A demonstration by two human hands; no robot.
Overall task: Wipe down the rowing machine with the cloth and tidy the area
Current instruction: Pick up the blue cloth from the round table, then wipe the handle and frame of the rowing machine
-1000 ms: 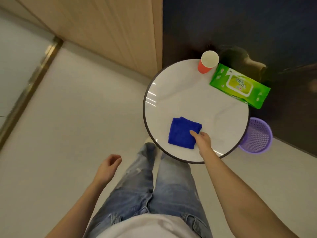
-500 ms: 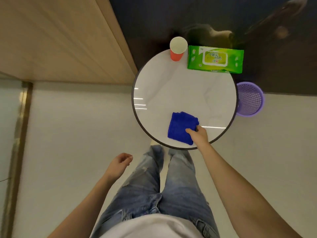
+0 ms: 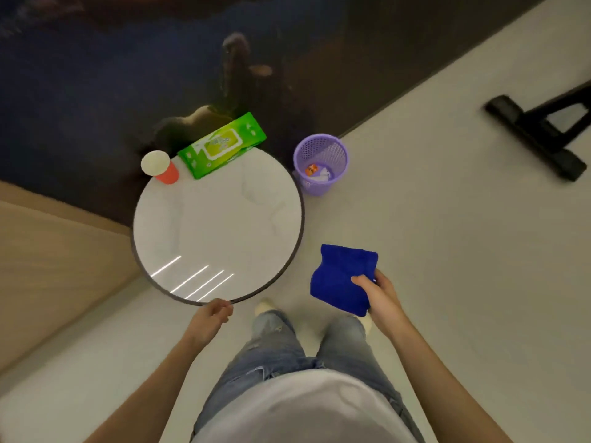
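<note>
While the right hand [image 3: 380,294] holds the folded blue cloth [image 3: 342,274] clear of the round white tabletop [image 3: 220,228], out past its right edge and over the pale floor [image 3: 454,257], its thumb lies on top of the cloth and its fingers are curled under the cloth's near right corner, grasping it. The left hand [image 3: 209,318] sits at the near edge of the tabletop with its fingers loosely curled and released, holding nothing. Whether they touch the dark rim cannot be told.

At the far edge of the tabletop stands a red paper cup [image 3: 161,168], upright, with a green pack of wipes [image 3: 222,145] just beside it on its right, overhanging the edge. A purple mesh basket [image 3: 338,174] stands on the floor by the far right edge, with a few white and orange scraps inside. Well apart, further right on the floor, lies a black machine foot [image 3: 537,137].
</note>
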